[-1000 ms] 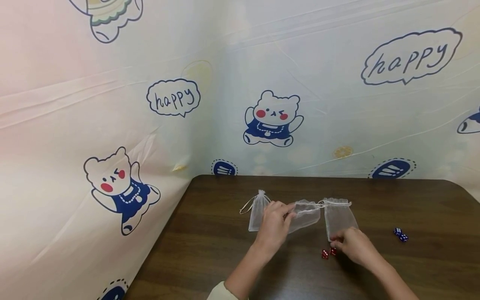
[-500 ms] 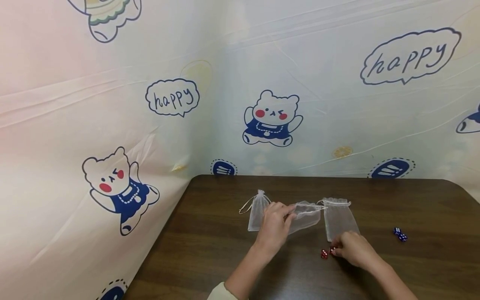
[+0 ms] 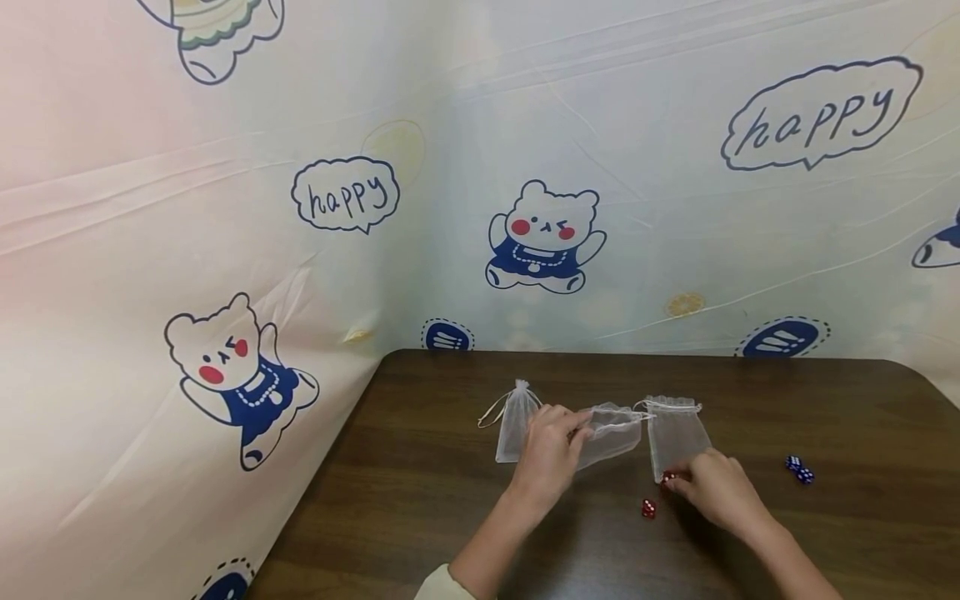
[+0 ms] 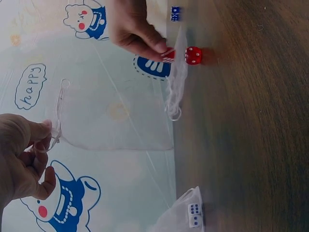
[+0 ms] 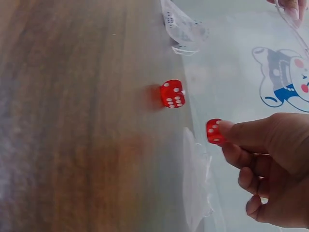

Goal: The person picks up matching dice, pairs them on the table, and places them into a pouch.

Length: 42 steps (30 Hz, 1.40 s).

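Just above the dark wood-grain table [image 3: 352,525], by the near end of a flat mesh bag [image 3: 677,442], we find a red die [image 5: 213,131] in the right hand [image 3: 716,492]. Thumb and forefinger are pressed together on it, the other fingers bent in below. We see a glossy, translucent red cube, rounded at the corners and marked with white pips. Its match, a second red die [image 5: 172,94], sits on the table near it, just as bright.

We see the left hand [image 3: 546,450] pinching the drawstring mouth of a sheer bag [image 3: 611,440] between thumb and fingertip. The thin whitish mesh hangs spread below, and we can look through it to the printed backdrop [image 3: 637,125]. On the hand's other side stands a gathered bag [image 3: 512,437]; two white dice [image 4: 194,215] show through its mesh. Two blue dice [image 3: 799,469] rest well apart, beyond the right hand.
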{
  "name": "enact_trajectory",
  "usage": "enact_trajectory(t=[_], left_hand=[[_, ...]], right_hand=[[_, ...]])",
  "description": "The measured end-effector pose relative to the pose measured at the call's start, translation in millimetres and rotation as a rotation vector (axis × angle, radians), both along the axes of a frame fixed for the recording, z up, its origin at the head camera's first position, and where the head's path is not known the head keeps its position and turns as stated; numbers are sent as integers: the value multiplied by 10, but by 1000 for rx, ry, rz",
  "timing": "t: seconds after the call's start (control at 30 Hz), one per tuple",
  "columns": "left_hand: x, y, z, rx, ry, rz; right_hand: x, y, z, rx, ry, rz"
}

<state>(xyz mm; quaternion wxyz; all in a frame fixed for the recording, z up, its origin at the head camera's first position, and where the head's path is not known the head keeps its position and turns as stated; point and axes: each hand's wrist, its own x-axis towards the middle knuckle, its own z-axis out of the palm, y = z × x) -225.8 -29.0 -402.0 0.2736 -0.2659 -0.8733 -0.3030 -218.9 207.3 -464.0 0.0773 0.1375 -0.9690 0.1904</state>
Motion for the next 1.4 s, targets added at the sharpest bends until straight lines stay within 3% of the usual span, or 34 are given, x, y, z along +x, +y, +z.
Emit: enact_trajectory(t=[0.3, 0.7, 1.13, 1.4], left_hand=[[1, 2, -13, 4, 6, -9], [4, 6, -19, -23, 39, -4], [33, 27, -32, -32, 23, -20], [42, 44, -43, -50, 26, -29]], right_hand=[[-8, 0, 137, -120, 195, -110], [1, -44, 237, -319, 569, -187], [14, -125, 358, -475, 821, -185], [20, -237, 444, -557, 922, -57]])
